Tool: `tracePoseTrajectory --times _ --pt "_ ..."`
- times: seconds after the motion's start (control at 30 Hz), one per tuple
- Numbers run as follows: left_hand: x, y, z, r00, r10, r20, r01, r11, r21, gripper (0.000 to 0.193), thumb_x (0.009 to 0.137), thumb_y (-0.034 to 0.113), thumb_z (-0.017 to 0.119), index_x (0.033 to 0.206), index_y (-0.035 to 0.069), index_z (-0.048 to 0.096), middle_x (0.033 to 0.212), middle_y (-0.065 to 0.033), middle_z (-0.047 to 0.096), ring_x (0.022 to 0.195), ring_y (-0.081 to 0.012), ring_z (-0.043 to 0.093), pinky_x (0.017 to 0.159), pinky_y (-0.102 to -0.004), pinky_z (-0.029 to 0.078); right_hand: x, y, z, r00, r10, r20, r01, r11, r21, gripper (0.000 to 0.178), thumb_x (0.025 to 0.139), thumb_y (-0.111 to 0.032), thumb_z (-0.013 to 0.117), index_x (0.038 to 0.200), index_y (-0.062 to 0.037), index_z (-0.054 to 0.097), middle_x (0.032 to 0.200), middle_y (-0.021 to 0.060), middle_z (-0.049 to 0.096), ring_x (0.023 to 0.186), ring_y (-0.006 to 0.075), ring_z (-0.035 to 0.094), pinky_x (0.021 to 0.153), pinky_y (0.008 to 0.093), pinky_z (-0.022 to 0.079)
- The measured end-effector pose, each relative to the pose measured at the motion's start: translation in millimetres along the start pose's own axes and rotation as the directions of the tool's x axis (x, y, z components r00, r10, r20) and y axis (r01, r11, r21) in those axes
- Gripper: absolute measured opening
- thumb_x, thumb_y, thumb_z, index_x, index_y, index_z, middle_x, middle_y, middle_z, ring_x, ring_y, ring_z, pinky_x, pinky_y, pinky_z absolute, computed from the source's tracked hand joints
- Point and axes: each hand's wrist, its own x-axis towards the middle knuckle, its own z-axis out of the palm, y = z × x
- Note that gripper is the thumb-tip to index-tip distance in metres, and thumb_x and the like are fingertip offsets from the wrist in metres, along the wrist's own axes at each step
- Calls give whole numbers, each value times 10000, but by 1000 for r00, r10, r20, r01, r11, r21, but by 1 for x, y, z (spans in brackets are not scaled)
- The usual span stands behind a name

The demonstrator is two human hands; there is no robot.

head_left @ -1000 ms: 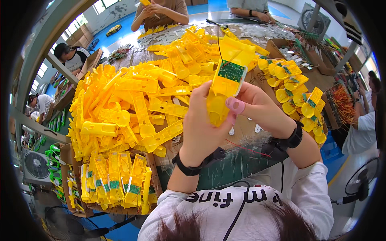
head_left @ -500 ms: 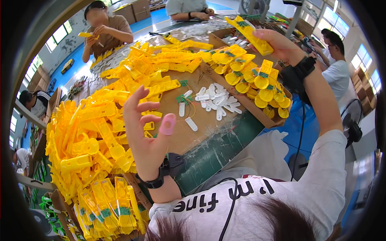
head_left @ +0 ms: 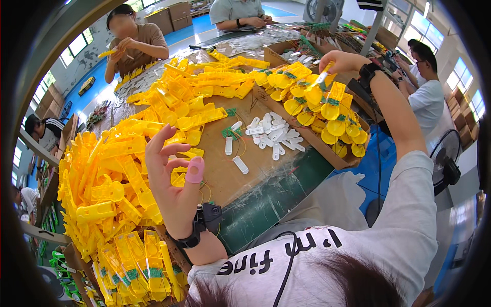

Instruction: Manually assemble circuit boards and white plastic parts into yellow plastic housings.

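Observation:
At the far right my right hand (head_left: pixel 343 62) pinches a yellow plastic housing (head_left: pixel 314 93) with a white strip on it. It hangs over an open cardboard box (head_left: pixel 312 137) full of similar housings (head_left: pixel 338 124), which have round ends and green circuit boards. My left hand (head_left: pixel 174 176) is held up, palm turned inward, with its fingers apart and nothing in them. A pink finger cot (head_left: pixel 194 170) covers its thumb. Behind and beside this hand spreads a big heap of yellow housings (head_left: pixel 120 148). Small white plastic covers (head_left: pixel 273 132) lie on the brown board (head_left: pixel 217 176) between my hands.
Green circuit boards (head_left: pixel 232 132) with thin wires lie by the white covers. At the lower left, another box holds yellow housings with boards (head_left: pixel 138 266). Co-workers (head_left: pixel 135 43) sit across the table and at the right. A black fan (head_left: pixel 447 161) stands right of my arm.
My right hand has lowered the yellow housing onto the filled box and turned it from lengthwise to pointing down. My left hand has shifted slightly left and down, still spread.

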Motion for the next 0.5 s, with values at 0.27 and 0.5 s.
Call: tracePoseTrajectory --times 0.27,0.5 --pt "5 -3 2 1000 -28 10 28 1000 -10 533 743 180 599 1207 -2 412 1183 -136 448 900 -158 525 692 -246 421 8 30 29 962 259 -87 -268 956 -118 196 725 -120 647 884 -10 619 868 90 621 837 204 581 755 308 452" --pt "4 9 -12 998 52 -46 -50 998 33 510 707 147 645 1161 8 458 1081 -126 501 830 -159 545 636 -246 442 34 37 39 986 162 -28 -161 986 36 137 734 -75 608 846 1 589 788 63 599 758 134 553 695 269 455"
